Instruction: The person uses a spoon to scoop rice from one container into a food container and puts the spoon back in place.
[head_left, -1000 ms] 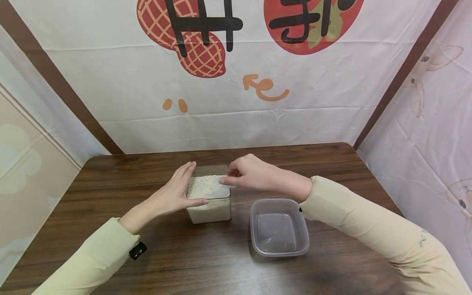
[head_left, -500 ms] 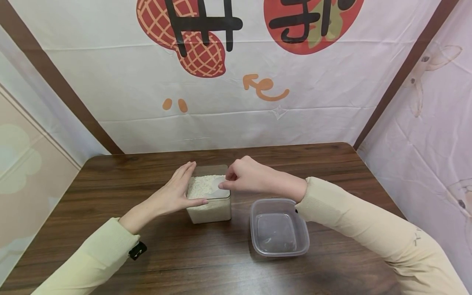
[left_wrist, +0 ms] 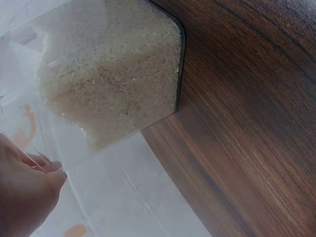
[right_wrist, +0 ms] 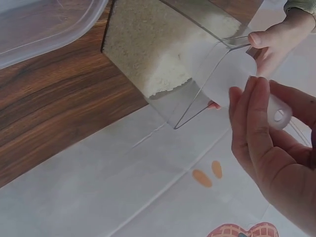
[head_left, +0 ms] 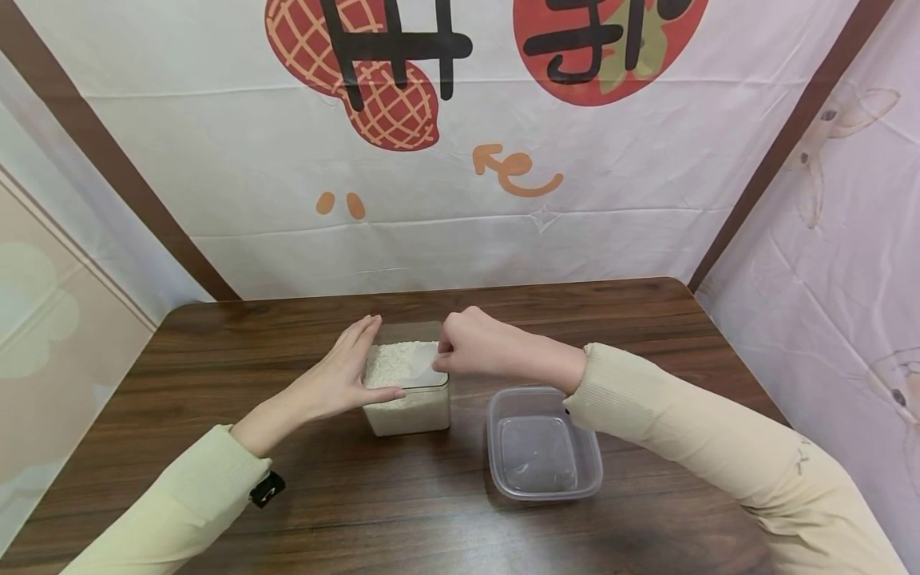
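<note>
A clear, square-sided container of white rice (head_left: 408, 411) stands on the table in the head view. My left hand (head_left: 338, 379) holds it at the rim, thumb along the near side and fingers at the left. In the left wrist view, part of that hand (left_wrist: 29, 192) shows at the clear wall, with rice (left_wrist: 118, 74) behind it. My right hand (head_left: 481, 343) is over the container's right rim and pinches a white plastic scoop (right_wrist: 227, 74) by its short handle, which has a hole. The scoop's blade is inside the container, its front end down at the rice.
An uncovered clear plastic tub (head_left: 539, 443) stands right of the rice container, below my right forearm. The dark wood table (head_left: 345, 503) meets a printed white cloth wall (head_left: 460, 255) behind its far edge. More cloth walls hang at both sides.
My right hand and forearm have shifted left and slightly down, and the scoop has turned and sits lower at the rice. The left hand, container and tub stay in place.
</note>
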Available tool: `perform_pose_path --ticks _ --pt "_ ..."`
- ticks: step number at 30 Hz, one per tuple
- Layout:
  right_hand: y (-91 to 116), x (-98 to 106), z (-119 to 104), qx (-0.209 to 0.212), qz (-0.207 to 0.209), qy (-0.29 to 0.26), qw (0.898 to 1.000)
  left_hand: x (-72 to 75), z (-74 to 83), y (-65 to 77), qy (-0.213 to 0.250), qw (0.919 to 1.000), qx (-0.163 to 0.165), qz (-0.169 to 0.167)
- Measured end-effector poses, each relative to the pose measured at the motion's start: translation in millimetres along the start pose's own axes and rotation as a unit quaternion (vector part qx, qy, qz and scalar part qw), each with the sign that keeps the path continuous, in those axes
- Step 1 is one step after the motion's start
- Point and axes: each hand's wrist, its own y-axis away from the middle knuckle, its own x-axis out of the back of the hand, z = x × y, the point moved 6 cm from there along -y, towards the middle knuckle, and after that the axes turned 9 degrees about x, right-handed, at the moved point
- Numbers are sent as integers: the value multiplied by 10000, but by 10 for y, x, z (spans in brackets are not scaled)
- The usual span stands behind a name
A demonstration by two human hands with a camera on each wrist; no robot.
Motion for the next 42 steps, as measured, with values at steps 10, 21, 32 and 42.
perform_pose_path --ticks 10,21,32,42 --pt "-70 2 -48 -42 -40 516 9987 3 4 3 18 10000 -53 43" --pt "-80 -8 -99 91 -142 843 9963 6 2 1 20 10000 -62 64" --pt "-77 -17 -148 185 -163 1383 9901 -3 1 -2 53 10000 -20 -31" --pt "-47 148 -158 347 89 1799 9830 6 -1 -6 -35 10000 -33 25"
